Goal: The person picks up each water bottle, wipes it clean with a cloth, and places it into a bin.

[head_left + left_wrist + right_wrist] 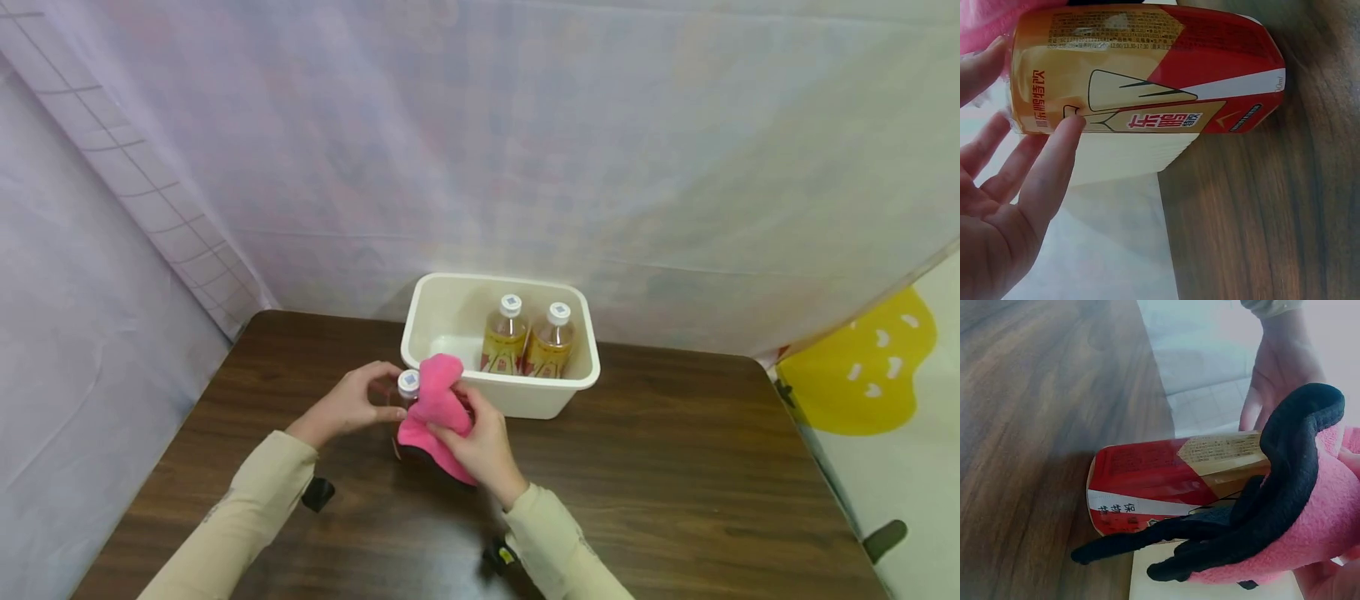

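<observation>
I see a bottle (pixel 406 398) with a white cap standing on the dark wooden table (pixel 675 467), just in front of the near wall of a cream plastic bin (pixel 525 398). My left hand (pixel 352 404) is at the bottle's upper part; from the left wrist view its fingers (pixel 1054 169) look fairly straight, with a fingertip touching the yellow and red label, so I read that hand as open and steadying rather than gripping. My right hand (pixel 480 446) holds a pink cloth (pixel 435 408) with a black edge, fingers curled round it, and presses it against the side of the bottle; the right wrist view shows the cloth (pixel 1297 512) draped over the label with its black trim hanging across it. Inside the bin two more bottles (pixel 527 340) of the same kind stand upright, touching each other, toward the right side. Pale sheeting hangs behind the table, and a yellow mat (pixel 862 375) lies on the floor at right.
</observation>
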